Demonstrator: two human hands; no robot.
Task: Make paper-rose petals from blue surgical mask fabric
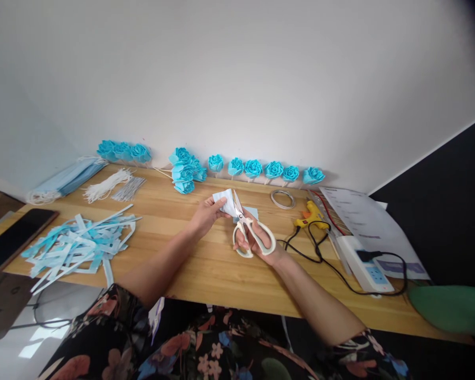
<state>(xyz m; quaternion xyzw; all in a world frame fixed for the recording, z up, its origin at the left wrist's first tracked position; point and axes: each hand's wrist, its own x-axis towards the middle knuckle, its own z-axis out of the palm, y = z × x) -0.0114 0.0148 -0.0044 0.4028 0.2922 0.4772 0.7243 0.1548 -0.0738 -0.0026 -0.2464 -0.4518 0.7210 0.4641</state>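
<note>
My left hand [208,215] pinches a small folded piece of pale fabric [223,202], white to light blue, above the middle of the table. In my right hand [257,244] is a pair of scissors [263,238] with cream handles, my fingers through the loops. Its blades are parted and meet the right edge of the fabric piece. Whether they have cut into it, I cannot tell. Just behind the scissors, a light blue piece of fabric [252,212] lies on the wooden table [209,269], partly hidden.
Blue fabric flowers [253,168] line the wall. To the left lie face masks [69,179], white cords [106,184], a pile of cut strips [83,243] and a phone [18,237]. At right are a wire coil [283,199], a yellow glue gun [312,216] and a power strip [364,266].
</note>
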